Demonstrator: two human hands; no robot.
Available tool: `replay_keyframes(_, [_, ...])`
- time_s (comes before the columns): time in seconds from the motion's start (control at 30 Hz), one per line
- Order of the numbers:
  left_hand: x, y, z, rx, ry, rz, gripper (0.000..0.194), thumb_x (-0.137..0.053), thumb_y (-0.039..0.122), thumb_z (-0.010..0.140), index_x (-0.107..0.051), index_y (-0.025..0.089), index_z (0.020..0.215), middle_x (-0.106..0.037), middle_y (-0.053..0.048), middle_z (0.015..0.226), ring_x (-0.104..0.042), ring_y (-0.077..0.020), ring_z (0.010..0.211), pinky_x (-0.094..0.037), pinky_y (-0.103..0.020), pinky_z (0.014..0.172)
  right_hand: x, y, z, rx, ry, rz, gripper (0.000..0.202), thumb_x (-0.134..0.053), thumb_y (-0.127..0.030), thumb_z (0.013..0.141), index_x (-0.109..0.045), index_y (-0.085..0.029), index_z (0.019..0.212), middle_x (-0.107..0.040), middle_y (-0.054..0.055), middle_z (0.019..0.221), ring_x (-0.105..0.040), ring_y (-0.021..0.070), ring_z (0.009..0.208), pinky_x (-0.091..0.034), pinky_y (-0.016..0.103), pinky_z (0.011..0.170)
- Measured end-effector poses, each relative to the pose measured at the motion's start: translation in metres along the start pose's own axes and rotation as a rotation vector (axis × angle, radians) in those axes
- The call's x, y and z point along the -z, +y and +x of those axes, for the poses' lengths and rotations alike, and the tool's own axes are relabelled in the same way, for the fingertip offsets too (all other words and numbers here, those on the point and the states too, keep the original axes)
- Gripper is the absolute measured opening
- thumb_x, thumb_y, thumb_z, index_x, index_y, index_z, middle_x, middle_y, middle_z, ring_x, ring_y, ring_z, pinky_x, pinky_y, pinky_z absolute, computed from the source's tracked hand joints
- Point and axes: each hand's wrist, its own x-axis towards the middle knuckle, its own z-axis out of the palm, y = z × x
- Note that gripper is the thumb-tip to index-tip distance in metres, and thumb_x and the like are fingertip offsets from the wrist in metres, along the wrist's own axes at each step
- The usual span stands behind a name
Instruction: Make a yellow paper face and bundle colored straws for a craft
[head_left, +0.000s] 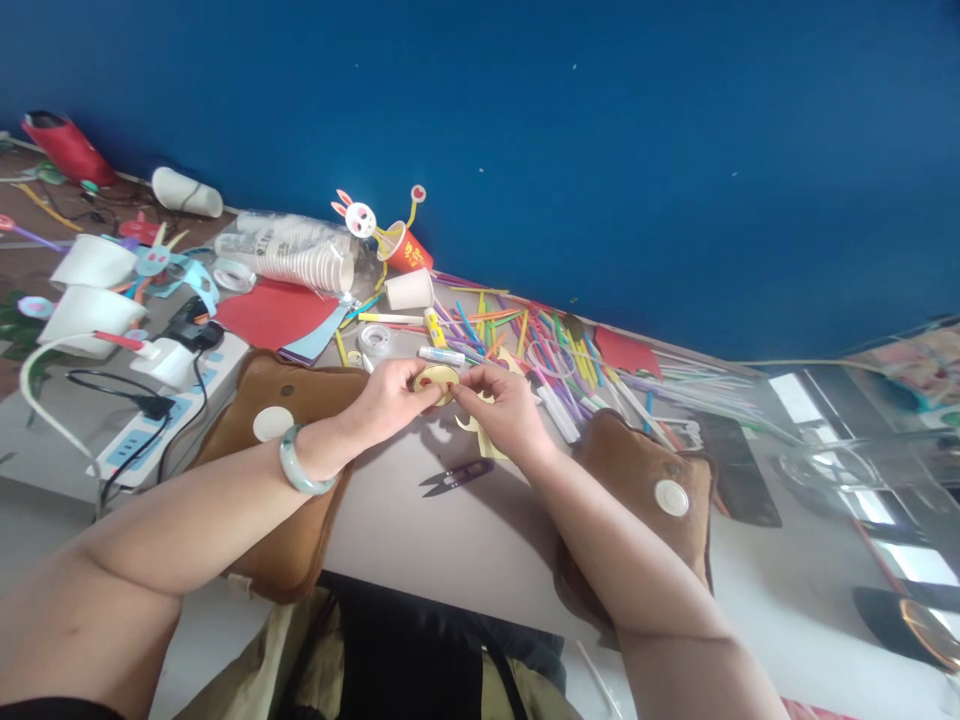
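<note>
Between both hands, above the table, is a small round yellow paper cutout [436, 376] with reddish marks on it. My left hand [394, 400] pinches its left side. On the right side, the fingers of my right hand [501, 402] are closed at its edge. Just below the hands, thread snips [457, 477] with dark handles lie on the table. Yellow paper scraps [487, 435] show behind and under my right hand. A white capped marker or glue pen [441, 355] lies right behind the cutout.
Brown cushioned warmers [300, 400] [645, 480] lie under my forearms. Colourful drinking straws [517, 330] spread along the blue wall. A power strip [172, 400] with plugs, stacked paper cups [289, 255], red paper [274, 315], a tape roll [374, 340] and a rabbit-faced cup [405, 247] stand left. A phone [727, 465] lies right.
</note>
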Motion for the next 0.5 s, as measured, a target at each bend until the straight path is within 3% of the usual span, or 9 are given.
replay_keyframes(0.2, [0.0, -0.001, 0.0, 0.049, -0.011, 0.013, 0.021, -0.069, 0.034, 0.076, -0.062, 0.015, 0.071, -0.06, 0.002, 0.059, -0.061, -0.012, 0.056, -0.042, -0.02, 0.049, -0.004, 0.0, -0.003, 0.035, 0.019, 0.01, 0.014, -0.065, -0.029, 0.076, -0.062, -0.018, 0.069, -0.061, -0.001, 0.063, -0.052, 0.0119, 0.059, -0.043, 0.025, 0.056])
replay_keyframes(0.33, [0.001, -0.001, 0.001, 0.085, -0.076, -0.093, 0.024, -0.072, 0.037, 0.076, -0.065, 0.014, 0.076, -0.062, 0.001, 0.062, -0.064, -0.0135, 0.059, -0.047, -0.023, 0.054, -0.004, 0.0, -0.003, 0.067, 0.067, -0.045, 0.014, -0.064, -0.028, 0.076, -0.061, -0.018, 0.067, -0.061, -0.001, 0.063, -0.052, 0.0123, 0.06, -0.045, 0.026, 0.059])
replay_keyframes(0.5, [0.0, 0.009, 0.0, 0.158, -0.098, -0.228, 0.022, -0.072, 0.021, 0.067, -0.069, 0.014, 0.088, -0.068, 0.0, 0.074, -0.064, -0.0127, 0.063, -0.053, -0.025, 0.063, 0.0, 0.002, 0.002, -0.011, 0.088, 0.003, 0.018, -0.066, -0.032, 0.075, -0.059, -0.019, 0.065, -0.057, -0.002, 0.06, -0.049, 0.0117, 0.056, -0.043, 0.026, 0.054])
